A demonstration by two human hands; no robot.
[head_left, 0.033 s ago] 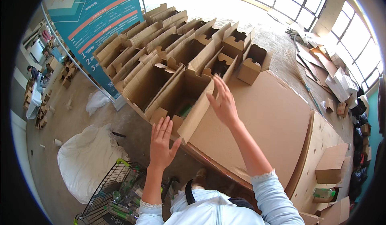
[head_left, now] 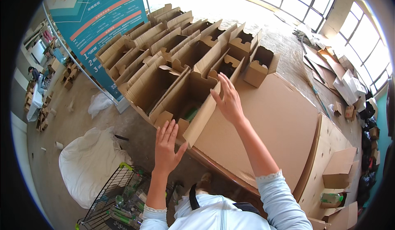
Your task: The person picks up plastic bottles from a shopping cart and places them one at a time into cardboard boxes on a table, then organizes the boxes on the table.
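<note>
A tall open cardboard box [head_left: 201, 117] stands at the near end of several rows of similar boxes. Low inside it shows something green [head_left: 190, 114], too hidden to name. My left hand [head_left: 166, 147] is at the box's near end, its fingertips at the small end flap [head_left: 163, 118] and its thumb apart. At the far right corner of the same box is my right hand [head_left: 230, 102], with fingers stretched out and thumb spread toward the right wall. Neither hand is closed round anything. The boxes rest on a cardboard-covered table [head_left: 263, 127].
A wire cart [head_left: 107, 193] holding clear bottles is at the lower left, near a white cloth-like heap [head_left: 90, 164]. A teal banner [head_left: 98, 28] stands behind the boxes. To the right are a wooden board [head_left: 325, 143], an open carton [head_left: 339, 168] and a broom [head_left: 314, 88].
</note>
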